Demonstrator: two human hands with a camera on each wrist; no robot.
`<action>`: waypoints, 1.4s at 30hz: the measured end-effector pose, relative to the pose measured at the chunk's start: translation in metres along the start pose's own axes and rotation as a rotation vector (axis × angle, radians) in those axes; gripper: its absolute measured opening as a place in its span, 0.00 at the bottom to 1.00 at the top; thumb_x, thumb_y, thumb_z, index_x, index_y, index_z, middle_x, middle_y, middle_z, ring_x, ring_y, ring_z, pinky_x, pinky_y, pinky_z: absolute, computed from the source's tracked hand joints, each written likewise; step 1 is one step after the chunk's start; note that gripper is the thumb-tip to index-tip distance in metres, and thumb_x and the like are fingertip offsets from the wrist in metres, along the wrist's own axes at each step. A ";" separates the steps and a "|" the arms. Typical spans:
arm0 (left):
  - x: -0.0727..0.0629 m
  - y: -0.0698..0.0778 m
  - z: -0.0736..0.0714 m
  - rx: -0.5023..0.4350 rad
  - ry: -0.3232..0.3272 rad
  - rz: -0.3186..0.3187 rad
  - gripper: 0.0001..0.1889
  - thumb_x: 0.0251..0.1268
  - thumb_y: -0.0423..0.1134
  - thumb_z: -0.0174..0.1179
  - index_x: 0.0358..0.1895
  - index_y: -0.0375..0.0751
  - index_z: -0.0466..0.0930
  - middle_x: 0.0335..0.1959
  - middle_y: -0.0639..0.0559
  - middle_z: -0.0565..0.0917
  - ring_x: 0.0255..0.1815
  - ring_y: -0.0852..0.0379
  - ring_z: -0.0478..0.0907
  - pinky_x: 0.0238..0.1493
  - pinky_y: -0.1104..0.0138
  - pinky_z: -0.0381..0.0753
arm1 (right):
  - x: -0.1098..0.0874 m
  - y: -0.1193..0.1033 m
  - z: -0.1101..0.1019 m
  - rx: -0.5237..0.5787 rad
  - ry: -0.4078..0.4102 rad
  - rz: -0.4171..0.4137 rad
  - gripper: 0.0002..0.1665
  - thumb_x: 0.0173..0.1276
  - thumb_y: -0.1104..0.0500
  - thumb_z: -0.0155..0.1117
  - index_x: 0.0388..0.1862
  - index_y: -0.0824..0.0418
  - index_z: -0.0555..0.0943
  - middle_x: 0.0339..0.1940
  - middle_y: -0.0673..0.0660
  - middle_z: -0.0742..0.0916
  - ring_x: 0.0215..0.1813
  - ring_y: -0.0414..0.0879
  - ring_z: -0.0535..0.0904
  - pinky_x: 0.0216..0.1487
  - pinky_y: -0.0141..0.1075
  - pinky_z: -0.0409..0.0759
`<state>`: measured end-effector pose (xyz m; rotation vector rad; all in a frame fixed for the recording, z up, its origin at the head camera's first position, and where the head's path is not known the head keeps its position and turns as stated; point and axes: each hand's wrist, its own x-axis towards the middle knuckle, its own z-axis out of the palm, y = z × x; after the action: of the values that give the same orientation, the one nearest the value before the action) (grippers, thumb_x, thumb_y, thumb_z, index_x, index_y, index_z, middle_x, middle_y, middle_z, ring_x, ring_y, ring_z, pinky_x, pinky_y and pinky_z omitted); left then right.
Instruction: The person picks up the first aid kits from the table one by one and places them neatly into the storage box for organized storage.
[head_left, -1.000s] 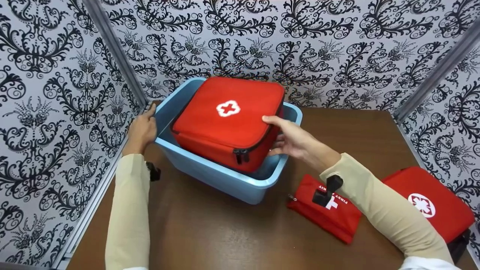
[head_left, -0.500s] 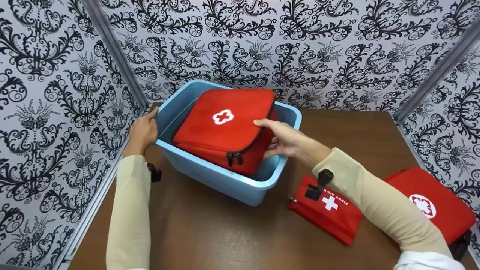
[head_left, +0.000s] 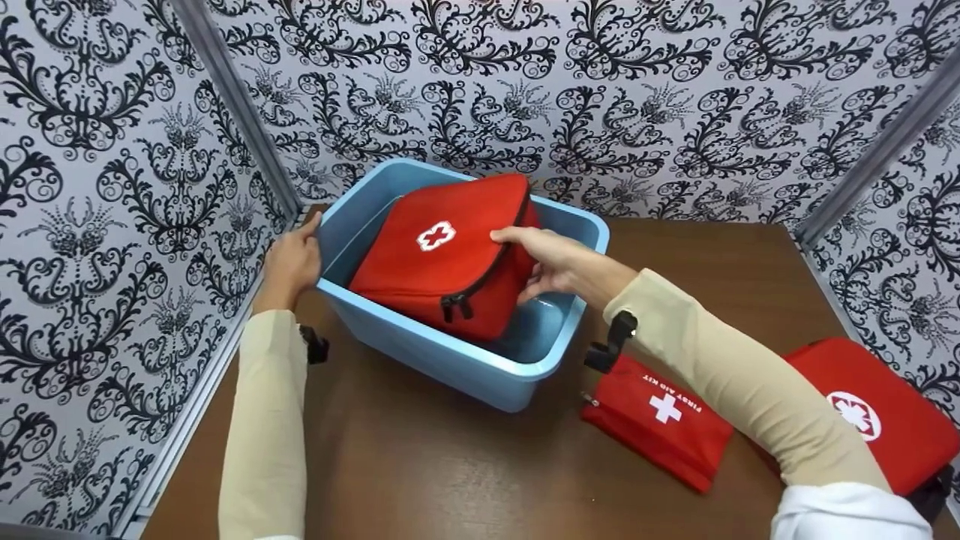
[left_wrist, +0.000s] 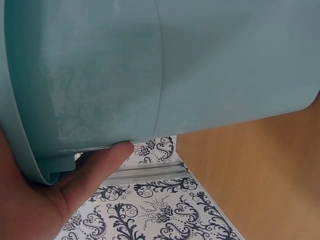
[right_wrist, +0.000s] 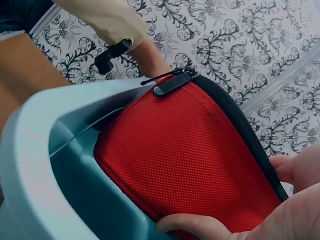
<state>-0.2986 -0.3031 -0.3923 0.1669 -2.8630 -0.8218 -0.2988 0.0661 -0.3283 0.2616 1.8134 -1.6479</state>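
Observation:
A red zippered first aid bag (head_left: 420,266) with a white-outlined cross sits tilted inside a light blue plastic bin (head_left: 427,345), its right side higher than its left. My right hand (head_left: 559,259) holds that right side, thumb on the top face and the other fingers below. In the right wrist view the bag's mesh-textured side (right_wrist: 170,145) and black zip pulls show close up. At the bin's left corner my left hand (head_left: 292,259) grips the rim. The left wrist view shows the same hand (left_wrist: 65,200) hooked at the rim, against the bin's outer wall (left_wrist: 215,65).
A flat red first aid pouch (head_left: 660,420) with a white cross lies on the brown table (head_left: 450,480), right of the bin. Farther right is another red bag (head_left: 877,412) with a white round emblem, partly behind my right sleeve. Patterned walls (head_left: 600,97) enclose the table's back and sides.
My right hand has moved left and the held bag has shifted left and lower into the bin, tilting more. The left hand stays on the rim.

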 end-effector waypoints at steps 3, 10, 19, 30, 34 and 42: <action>0.000 -0.001 0.001 -0.014 0.005 0.002 0.29 0.76 0.37 0.32 0.78 0.48 0.59 0.73 0.28 0.65 0.56 0.26 0.73 0.59 0.39 0.69 | 0.006 -0.001 0.004 -0.005 0.005 0.010 0.38 0.68 0.44 0.62 0.72 0.55 0.62 0.71 0.69 0.70 0.70 0.71 0.70 0.63 0.64 0.74; 0.001 -0.003 0.000 0.007 0.005 0.002 0.29 0.76 0.38 0.32 0.78 0.50 0.59 0.72 0.26 0.66 0.58 0.24 0.73 0.58 0.38 0.70 | 0.020 -0.005 0.012 -0.051 -0.049 0.033 0.35 0.72 0.46 0.58 0.72 0.55 0.61 0.73 0.65 0.69 0.73 0.67 0.67 0.64 0.65 0.73; 0.001 -0.004 0.001 0.016 0.019 0.025 0.29 0.76 0.37 0.32 0.78 0.50 0.59 0.69 0.24 0.68 0.54 0.23 0.74 0.53 0.38 0.71 | 0.036 -0.010 0.020 -0.155 -0.053 0.027 0.35 0.71 0.46 0.59 0.71 0.54 0.61 0.72 0.62 0.69 0.68 0.65 0.74 0.44 0.52 0.86; 0.002 -0.003 0.001 -0.005 0.023 0.020 0.28 0.77 0.37 0.32 0.78 0.49 0.59 0.71 0.26 0.67 0.45 0.29 0.74 0.48 0.40 0.72 | 0.052 -0.008 0.021 -0.215 -0.051 0.046 0.33 0.72 0.45 0.57 0.71 0.54 0.63 0.68 0.63 0.73 0.62 0.63 0.79 0.32 0.44 0.87; 0.003 -0.004 0.002 0.005 0.022 0.016 0.28 0.77 0.37 0.32 0.78 0.49 0.59 0.53 0.20 0.77 0.29 0.40 0.69 0.37 0.49 0.71 | 0.056 -0.005 0.022 -0.227 -0.058 0.051 0.33 0.73 0.44 0.56 0.71 0.55 0.64 0.69 0.63 0.73 0.63 0.63 0.78 0.35 0.45 0.87; 0.001 -0.005 0.002 0.004 0.024 0.026 0.28 0.77 0.37 0.31 0.78 0.50 0.59 0.36 0.26 0.76 0.16 0.56 0.54 0.24 0.61 0.60 | 0.063 0.000 0.024 -0.247 -0.046 0.063 0.36 0.71 0.45 0.59 0.72 0.55 0.62 0.71 0.61 0.69 0.64 0.64 0.76 0.37 0.47 0.87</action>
<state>-0.3001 -0.3067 -0.3965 0.1383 -2.8386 -0.8032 -0.3385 0.0264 -0.3652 0.1683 1.9304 -1.3594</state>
